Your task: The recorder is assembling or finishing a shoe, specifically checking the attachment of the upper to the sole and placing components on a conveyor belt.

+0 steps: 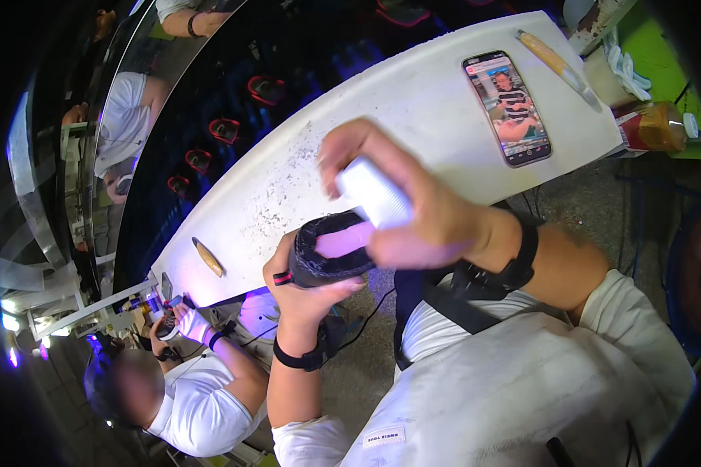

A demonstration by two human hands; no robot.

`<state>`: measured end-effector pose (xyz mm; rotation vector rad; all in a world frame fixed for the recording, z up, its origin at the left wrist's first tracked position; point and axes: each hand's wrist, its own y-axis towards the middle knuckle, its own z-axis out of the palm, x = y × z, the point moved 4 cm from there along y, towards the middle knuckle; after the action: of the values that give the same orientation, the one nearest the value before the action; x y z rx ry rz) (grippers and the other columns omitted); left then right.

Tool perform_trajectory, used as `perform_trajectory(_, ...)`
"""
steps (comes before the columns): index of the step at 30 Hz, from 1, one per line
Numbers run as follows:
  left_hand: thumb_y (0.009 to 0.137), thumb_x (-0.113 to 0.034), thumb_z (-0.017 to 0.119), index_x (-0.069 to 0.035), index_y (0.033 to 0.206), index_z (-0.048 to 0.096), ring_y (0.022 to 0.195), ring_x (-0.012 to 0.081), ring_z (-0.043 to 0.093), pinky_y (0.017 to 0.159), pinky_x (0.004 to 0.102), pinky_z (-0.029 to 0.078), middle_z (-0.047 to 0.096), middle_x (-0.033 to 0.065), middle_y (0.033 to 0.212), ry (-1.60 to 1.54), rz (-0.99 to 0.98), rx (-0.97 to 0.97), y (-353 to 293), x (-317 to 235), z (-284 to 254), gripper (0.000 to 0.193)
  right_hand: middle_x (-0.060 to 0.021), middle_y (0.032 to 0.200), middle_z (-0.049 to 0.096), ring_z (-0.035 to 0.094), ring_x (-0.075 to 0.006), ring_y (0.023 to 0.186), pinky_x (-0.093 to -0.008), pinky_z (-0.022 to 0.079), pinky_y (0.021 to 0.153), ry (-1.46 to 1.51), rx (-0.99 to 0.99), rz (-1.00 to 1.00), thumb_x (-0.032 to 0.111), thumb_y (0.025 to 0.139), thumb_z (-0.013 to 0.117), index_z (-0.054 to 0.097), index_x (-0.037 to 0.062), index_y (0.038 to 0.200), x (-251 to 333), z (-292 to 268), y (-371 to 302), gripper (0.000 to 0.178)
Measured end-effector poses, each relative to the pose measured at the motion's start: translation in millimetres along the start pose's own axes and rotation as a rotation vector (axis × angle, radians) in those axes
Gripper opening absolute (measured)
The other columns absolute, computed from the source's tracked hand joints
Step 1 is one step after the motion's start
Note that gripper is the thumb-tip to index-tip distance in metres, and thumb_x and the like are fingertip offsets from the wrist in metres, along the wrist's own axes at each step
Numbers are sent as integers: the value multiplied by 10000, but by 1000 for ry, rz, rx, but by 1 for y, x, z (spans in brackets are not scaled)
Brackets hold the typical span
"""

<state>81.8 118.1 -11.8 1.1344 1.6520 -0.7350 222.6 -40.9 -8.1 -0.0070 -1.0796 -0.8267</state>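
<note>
Cupping one black shoe (329,271) with a pink insole (343,241) and red-striped tab (283,277) at the white table (413,93)'s edge, the left hand (305,299) curls its fingers round it. The right hand (424,210)'s fingers clasp one blurred white cylinder (375,193) at its opening. One black smartphone (508,109), its on-screen writing tiny, and two tan-handled tools (557,66) lie beyond.

Our bare left forearm (296,385) points up. Our bare left hand (300,300) is cupped, thumb pointing right and fingers up on the left side. Our bare right forearm (565,265) comes in from the right. Our blurry, bare right hand (435,216) is higher, its fingers curled.
</note>
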Motion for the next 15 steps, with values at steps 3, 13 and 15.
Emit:
perform_trajectory(3,571,-314,1005,28,1116,657,895,124,677,844,294,545,728,59,969,149,-18,-11,-1,-17,2,731,-102,1180,482,500,-207,1139,-345,406,1037,-365,92,-120,28,650,649,416,54,1331,1,26,-2,721)
perform_trajectory(13,563,-431,973,3,983,658,602,345,683,593,396,555,654,149,675,700,250,187,46,-88,49,682,-242,1123,587,588,-378,1059,-424,456,976,-494,94,48,291,876,633,520,-27,1276,41,-16,8,524)
perform_trajectory(15,548,-451,986,29,917,678,598,332,690,594,385,558,669,151,674,739,341,165,60,-94,57,679,-182,1042,651,631,-307,1007,-406,500,900,-496,87,-19,384,966,609,591,-26,1228,38,-18,20,487)
